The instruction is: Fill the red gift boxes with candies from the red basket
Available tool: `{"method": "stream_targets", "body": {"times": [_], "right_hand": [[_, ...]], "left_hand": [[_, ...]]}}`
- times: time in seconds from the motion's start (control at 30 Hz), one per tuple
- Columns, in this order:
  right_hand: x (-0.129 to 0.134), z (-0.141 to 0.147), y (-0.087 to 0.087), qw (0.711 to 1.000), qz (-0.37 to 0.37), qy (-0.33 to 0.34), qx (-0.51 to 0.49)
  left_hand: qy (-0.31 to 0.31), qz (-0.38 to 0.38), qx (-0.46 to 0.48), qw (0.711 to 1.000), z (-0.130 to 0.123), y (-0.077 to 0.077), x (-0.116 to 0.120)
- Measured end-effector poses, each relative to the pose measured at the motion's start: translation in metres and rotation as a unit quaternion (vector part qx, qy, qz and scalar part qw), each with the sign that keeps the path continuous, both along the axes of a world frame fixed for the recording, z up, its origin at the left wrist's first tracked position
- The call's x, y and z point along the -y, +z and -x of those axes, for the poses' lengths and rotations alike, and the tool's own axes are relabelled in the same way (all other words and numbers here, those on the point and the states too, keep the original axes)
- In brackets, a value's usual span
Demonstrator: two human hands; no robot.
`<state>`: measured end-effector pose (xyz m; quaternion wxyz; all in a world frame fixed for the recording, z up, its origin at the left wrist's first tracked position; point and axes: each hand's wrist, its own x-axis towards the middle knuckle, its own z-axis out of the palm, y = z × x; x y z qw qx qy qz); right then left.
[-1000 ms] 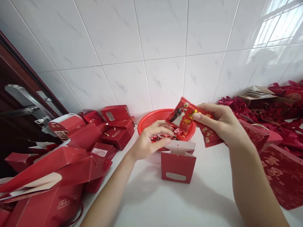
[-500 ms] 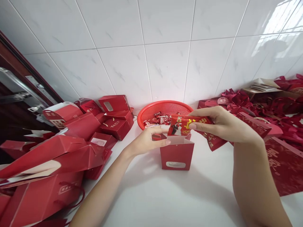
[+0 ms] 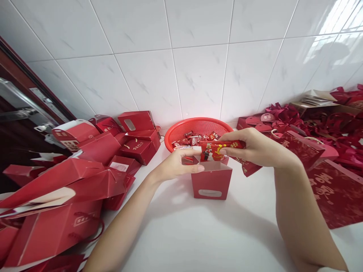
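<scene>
A small red paper box [image 3: 212, 183] with an oval cut-out stands upright on the white table [image 3: 204, 234], its top open. My left hand [image 3: 177, 164] grips the box's upper left edge between thumb and fingers. Over the box's opening, my right hand [image 3: 255, 151] pinches a shiny red candy packet [image 3: 211, 152] with yellow print. A second red wrapper [image 3: 249, 167] hangs below the same hand. Behind the box sits a red plastic basket [image 3: 177, 130] with several red-wrapped candies [image 3: 194, 140] inside. The box's inside is mostly hidden.
Red gift boxes [image 3: 138, 149] are heaped along the left, some with cord handles. At the right lie red bags [image 3: 334, 192] and a pile of dark red ribbons [image 3: 286, 115]. A tiled wall [image 3: 201, 83] rises behind, and a door handle [image 3: 25, 102] shows at far left.
My right hand has moved slightly left with the packet, which now sits a little further over the box. My left hand keeps its hold on the box. The view has shifted slightly.
</scene>
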<state>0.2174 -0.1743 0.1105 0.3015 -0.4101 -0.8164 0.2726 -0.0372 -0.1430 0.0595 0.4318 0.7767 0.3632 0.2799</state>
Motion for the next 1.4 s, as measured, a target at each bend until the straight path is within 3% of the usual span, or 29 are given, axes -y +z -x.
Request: {"method": "stream_targets", "body": {"times": [0.17, 0.47, 0.57, 0.67, 0.8, 0.9, 1.1, 1.17, 1.27, 1.4], "right_hand": [[-0.002, 0.007, -0.004, 0.993, 0.062, -0.021, 0.094], [-0.002, 0.012, -0.004, 0.986, 0.087, -0.042, 0.139], [-0.001, 0.013, -0.006, 0.984, 0.090, -0.053, 0.141], [-0.001, 0.013, -0.007, 0.985, 0.086, -0.055, 0.142], [-0.002, 0.015, -0.008, 0.986, 0.051, -0.052, 0.153], [-0.003, 0.016, -0.009, 0.986, 0.029, -0.060, 0.151], [-0.004, 0.012, -0.010, 0.991, 0.054, -0.043, 0.118], [-0.005, 0.011, -0.011, 0.993, 0.022, -0.046, 0.107], [-0.009, 0.012, -0.012, 0.993, -0.086, -0.068, 0.045], [-0.015, 0.020, -0.017, 0.951, -0.254, -0.120, -0.131]], "left_hand": [[-0.060, 0.023, 0.034, 0.997, -0.002, 0.002, 0.002], [-0.053, 0.040, 0.053, 0.996, -0.005, -0.002, 0.002], [-0.025, 0.012, 0.056, 0.998, -0.006, -0.004, 0.003], [-0.012, -0.068, 0.075, 0.995, -0.007, -0.005, 0.005], [-0.014, -0.154, 0.021, 0.988, -0.007, -0.003, 0.008], [-0.012, -0.162, -0.015, 0.987, -0.006, -0.003, 0.008], [-0.009, -0.140, -0.081, 0.987, -0.004, -0.005, 0.007], [-0.009, -0.139, -0.087, 0.986, -0.004, -0.004, 0.008], [-0.011, -0.133, -0.093, 0.987, -0.005, -0.004, 0.009], [-0.007, -0.112, -0.091, 0.990, -0.004, -0.004, 0.008]]}}
